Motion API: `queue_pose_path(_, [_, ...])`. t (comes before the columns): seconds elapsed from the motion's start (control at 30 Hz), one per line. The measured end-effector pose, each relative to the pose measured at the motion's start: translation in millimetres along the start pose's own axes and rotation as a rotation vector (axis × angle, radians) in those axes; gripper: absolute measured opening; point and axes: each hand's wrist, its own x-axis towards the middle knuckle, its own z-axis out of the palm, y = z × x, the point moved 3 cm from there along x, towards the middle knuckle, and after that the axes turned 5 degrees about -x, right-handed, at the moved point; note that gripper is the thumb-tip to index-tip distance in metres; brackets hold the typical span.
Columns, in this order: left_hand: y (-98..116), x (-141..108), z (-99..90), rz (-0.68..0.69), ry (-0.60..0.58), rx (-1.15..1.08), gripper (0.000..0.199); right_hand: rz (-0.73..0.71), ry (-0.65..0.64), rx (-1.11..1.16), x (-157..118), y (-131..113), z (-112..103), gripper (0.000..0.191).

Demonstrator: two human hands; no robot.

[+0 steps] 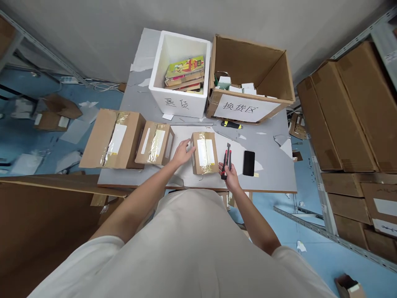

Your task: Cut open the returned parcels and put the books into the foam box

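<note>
In my right hand [231, 176] is a slim red-and-black two-handled tool [228, 162], its narrow head pointing away from me; the exact kind is unclear. My left hand [182, 153] is open at the left side of a small taped carton [204, 164], fingers apart and fingertips at its edge. Whether they press on it I cannot tell. That carton stands between my hands, with white labels and clear yellowish tape on top. To the left of my left hand are a second taped carton [149, 158] and a larger one [99, 145].
At the table's back stand a white foam box [180, 103] holding books [186, 72] and an open cardboard box [263, 116] with small boxes inside. A black-and-yellow utility knife [231, 124] and a phone [248, 163] lie on the table [276, 178]. Stacked cartons [344, 111] fill the right side.
</note>
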Motion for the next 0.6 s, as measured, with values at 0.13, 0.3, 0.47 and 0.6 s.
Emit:
queue_pose_path(0.13, [15.8,50.9,-0.2,0.175,-0.105,0.05,0.063,0.109,0.021,0.06,-35.4,23.6,-5.1,0.048])
queue_pose_path(0.3, [3.4,58.6,-1.0,0.068,-0.06,-0.084,0.052,0.074,0.079,0.262,-33.2,25.8,3.5,0.045])
queue_pose_path(0.47, [-15.4,-7.3,-15.0,-0.032,0.133,-0.072,0.04,-0.1,0.135,0.257,12.3,-3.8,-1.3,0.037])
queue_pose_path(0.6, [-23.0,-68.9,-10.8,-0.154,0.157,-0.015,0.045,-0.198,0.081,0.117,48.9,-23.4,0.4,0.035])
